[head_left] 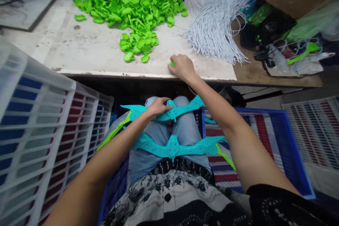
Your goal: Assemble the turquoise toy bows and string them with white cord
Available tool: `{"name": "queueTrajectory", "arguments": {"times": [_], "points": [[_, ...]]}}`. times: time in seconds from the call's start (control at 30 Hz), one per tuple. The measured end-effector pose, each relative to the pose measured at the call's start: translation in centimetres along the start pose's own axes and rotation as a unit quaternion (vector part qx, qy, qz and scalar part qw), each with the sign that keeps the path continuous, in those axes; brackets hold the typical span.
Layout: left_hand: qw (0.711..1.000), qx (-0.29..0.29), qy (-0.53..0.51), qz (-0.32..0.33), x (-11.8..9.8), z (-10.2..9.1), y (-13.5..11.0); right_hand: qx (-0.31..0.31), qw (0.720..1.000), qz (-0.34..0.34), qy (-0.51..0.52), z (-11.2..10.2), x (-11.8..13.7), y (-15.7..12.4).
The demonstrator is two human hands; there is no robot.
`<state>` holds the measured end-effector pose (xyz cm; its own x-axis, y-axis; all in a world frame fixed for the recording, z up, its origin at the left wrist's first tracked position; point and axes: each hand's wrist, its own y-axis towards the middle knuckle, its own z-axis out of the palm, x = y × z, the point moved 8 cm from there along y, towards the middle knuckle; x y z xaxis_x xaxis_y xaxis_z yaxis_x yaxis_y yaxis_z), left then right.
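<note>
Across my thighs lie two turquoise bow-shaped plastic parts, each with a raised middle piece and lime-green strips toward the ends. My left hand [159, 107] grips the farther turquoise part [182, 110] beside its middle. Closer to my waist rests the nearer turquoise part [159, 149], touched by neither hand. At the table's front edge, my right hand [183, 67] has its fingers closed on a small green plastic piece [173, 63], mostly hidden by the fingers. A small cluster of similar green pieces [137, 45] lies to its left on the table.
A large heap of green pieces [132, 0] spills from a blue bin onto the white tabletop [87, 49]. White cords [217, 24] lie in a bundle at right. A white crate [53, 113] stands at left, a blue crate [293, 152] at right. Clutter fills the far right.
</note>
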<state>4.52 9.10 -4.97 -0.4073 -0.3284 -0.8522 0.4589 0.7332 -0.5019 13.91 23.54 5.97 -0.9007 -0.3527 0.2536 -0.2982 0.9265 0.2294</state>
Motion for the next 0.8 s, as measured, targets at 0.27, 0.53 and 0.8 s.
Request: {"name": "queueTrajectory", "arguments": {"times": [0.27, 0.53, 0.8], "points": [[0.999, 0.029, 0.029, -0.033, -0.9, 0.5, 1.1, 0.056, 0.991, -0.124, 0.007, -1.5, -0.8, -3.7], [0.986, 0.064, -0.113, -0.102, -0.3, 0.5, 1.0, 0.073, 0.966, -0.188, 0.163, -2.0, 3.2, -15.1], [0.985, 0.114, -0.114, -0.058, -0.4, 0.9, 0.9, 0.063, 0.969, -0.124, 0.205, 1.5, 3.1, -19.3]]}}
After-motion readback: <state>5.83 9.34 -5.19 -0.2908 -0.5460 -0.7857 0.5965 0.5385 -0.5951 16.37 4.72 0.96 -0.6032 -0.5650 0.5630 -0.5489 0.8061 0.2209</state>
